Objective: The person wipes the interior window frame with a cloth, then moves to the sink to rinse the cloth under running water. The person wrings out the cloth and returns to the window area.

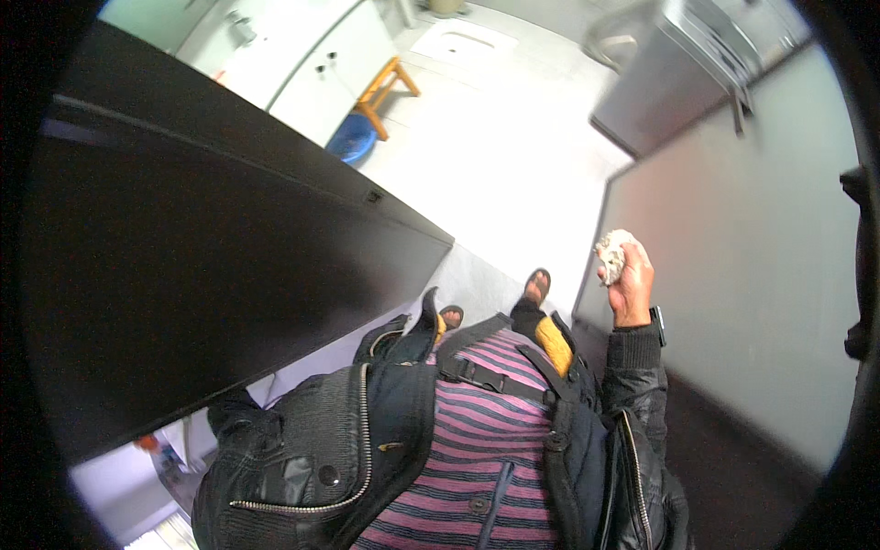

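Note:
My right hand (631, 292) grips a crumpled whitish cloth-like wad (614, 256), its fingers wrapped around the near side. Just to the right of that hand stands a frosted glass door panel (729, 227) with a dark frame. My left hand is out of view; the left sleeve (240, 419) runs down past the lower edge of a large dark panel (206, 254). Between the dark panel and the glass one, my sandalled feet (537, 283) are at a doorway.
Beyond the doorway lies a bright tiled floor (495, 172). To its left are a white vanity cabinet (337, 89), a wooden stool (378, 96) and a blue basin (353, 141). A squat toilet (464, 42) lies at the back; a grey washing-machine-like appliance (660, 82) stands right.

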Demonstrator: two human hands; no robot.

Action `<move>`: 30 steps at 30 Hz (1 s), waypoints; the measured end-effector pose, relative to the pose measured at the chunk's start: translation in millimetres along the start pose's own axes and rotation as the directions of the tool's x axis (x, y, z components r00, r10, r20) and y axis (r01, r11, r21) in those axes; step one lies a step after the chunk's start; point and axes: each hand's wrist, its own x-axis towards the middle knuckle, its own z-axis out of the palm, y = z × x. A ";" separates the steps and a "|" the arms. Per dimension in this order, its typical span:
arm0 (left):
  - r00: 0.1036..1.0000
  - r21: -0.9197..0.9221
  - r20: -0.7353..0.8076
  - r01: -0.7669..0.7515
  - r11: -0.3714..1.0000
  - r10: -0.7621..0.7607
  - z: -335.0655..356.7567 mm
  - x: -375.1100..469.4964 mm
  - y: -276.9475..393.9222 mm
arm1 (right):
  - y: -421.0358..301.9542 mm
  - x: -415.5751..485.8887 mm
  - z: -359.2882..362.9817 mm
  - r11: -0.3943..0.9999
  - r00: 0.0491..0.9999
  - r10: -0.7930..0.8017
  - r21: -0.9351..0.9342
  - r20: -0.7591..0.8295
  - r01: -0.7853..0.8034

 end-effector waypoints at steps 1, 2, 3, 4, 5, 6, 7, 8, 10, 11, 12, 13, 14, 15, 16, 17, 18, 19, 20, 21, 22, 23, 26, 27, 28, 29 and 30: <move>0.998 -0.028 0.008 0.054 0.998 -0.054 -14.4 -4.6 -24.9 | -3.1 -2.9 2.0 1.000 0.999 0.025 0.000 -0.026 -0.025; 0.995 -0.052 0.017 0.097 0.994 -0.096 -31.7 -8.4 -45.8 | -5.3 -8.5 3.9 1.000 0.999 -0.021 0.022 0.030 0.021; 0.991 -0.098 0.029 0.134 0.986 -0.131 -46.2 -13.8 -67.0 | -7.0 -14.7 3.0 0.997 0.992 -0.064 0.055 0.109 0.059; 0.984 -0.135 0.059 0.174 0.975 -0.168 -54.7 -20.9 -90.4 | -10.7 -19.0 0.5 1.000 0.996 0.011 -0.002 0.087 -0.011; 0.974 -0.244 0.121 0.217 0.945 -0.192 -53.6 -6.4 -84.2 | 0.3 -56.3 -15.0 0.998 0.993 0.057 0.021 -0.102 -0.056; 0.954 -0.286 0.256 0.228 0.931 -0.155 -57.5 -20.4 -106.3 | -0.6 -57.7 -13.3 1.000 1.000 -0.001 0.011 -0.021 0.002; 0.927 -0.313 0.304 0.315 0.896 -0.220 -56.6 -26.2 -117.8 | 0.7 -67.8 -15.6 0.999 0.997 0.025 -0.027 -0.073 -0.027; 0.840 -0.299 0.492 0.412 0.861 -0.231 -53.9 -43.8 -129.2 | -0.6 -73.7 -13.7 1.000 1.000 -0.010 0.026 -0.020 0.011; 0.784 -0.138 0.492 0.500 0.855 -0.379 -51.2 -76.4 -145.9 | -6.8 -85.3 -1.4 0.996 0.990 -0.077 0.048 0.115 0.072; 0.803 -0.030 0.373 0.510 0.860 -0.464 -45.5 -97.3 -155.8 | -14.5 -90.3 7.0 0.993 0.984 -0.109 0.049 0.144 0.103; 0.811 0.007 0.374 0.484 0.875 -0.451 -50.4 -106.3 -150.8 | -7.4 -106.0 20.9 0.995 0.983 -0.092 0.054 0.157 0.085; 0.817 0.044 0.375 0.456 0.889 -0.437 -54.8 -115.9 -150.5 | -13.4 -112.8 35.5 0.995 0.979 -0.099 0.023 0.178 0.096; 0.836 0.062 0.371 0.411 0.909 -0.403 -47.3 -120.9 -155.5 | -17.6 -120.7 53.4 0.991 0.961 -0.132 0.018 0.242 0.131; 0.796 0.087 0.425 0.439 0.894 -0.432 -44.3 -125.2 -156.6 | -19.2 -125.9 66.3 0.989 0.966 -0.136 -0.028 0.222 0.146; 0.773 0.100 0.464 0.439 0.893 -0.432 -36.6 -123.8 -162.9 | -18.6 -134.9 79.0 0.981 0.954 -0.168 -0.052 0.248 0.187; 0.738 0.105 0.538 0.422 0.901 -0.408 -26.4 -120.0 -170.2 | -15.7 -140.9 89.8 0.968 0.925 -0.223 -0.045 0.306 0.248; 0.582 0.007 0.745 0.482 0.876 -0.326 -17.7 -116.3 -179.0 | -20.0 -139.4 94.5 0.955 0.914 -0.249 -0.078 0.320 0.287; 0.430 -0.016 0.836 0.640 0.768 -0.341 -11.5 -112.7 -188.3 | -12.5 -137.9 102.5 0.965 0.924 -0.192 -0.108 0.330 0.239; 0.187 -0.019 0.957 0.803 0.596 -0.222 13.8 -110.7 -195.8 | -18.2 -125.3 100.4 0.958 0.941 -0.213 -0.133 0.262 0.254; -0.101 0.070 0.993 0.911 0.407 0.056 31.3 -104.0 -204.9 | -17.9 -118.8 96.4 0.956 0.943 -0.228 -0.126 0.241 0.264; 0.132 0.047 0.958 0.800 0.598 -0.253 56.0 -102.3 -211.7 | -19.2 -103.2 84.7 0.956 0.946 -0.217 -0.142 0.239 0.255; 0.147 0.078 0.949 0.746 0.662 -0.278 71.2 -104.7 -221.8 | -20.2 -92.2 67.9 0.962 0.957 -0.194 -0.150 0.215 0.229; -0.024 0.126 0.984 0.789 0.602 -0.174 92.1 -118.8 -240.8 | 1.7 -77.2 7.7 0.965 0.963 -0.182 -0.150 0.200 0.213; 0.142 0.124 0.937 0.717 0.686 -0.318 104.0 -131.9 -245.1 | 5.3 -64.3 -13.0 0.971 0.975 -0.160 -0.153 0.156 0.184; 0.335 0.159 0.814 0.658 0.736 -0.475 108.7 -145.1 -256.8 | 13.1 -56.5 -31.3 0.974 0.971 -0.161 -0.133 0.175 0.185; 0.413 0.146 0.878 0.249 0.957 -0.241 110.3 -161.9 -264.4 | 18.4 -42.0 -48.9 0.982 0.977 -0.109 -0.132 0.182 0.134; 0.433 0.119 0.901 -0.193 0.974 -0.024 106.9 -179.5 -279.6 | 27.9 -29.6 -64.6 0.982 0.989 -0.064 -0.165 0.135 0.086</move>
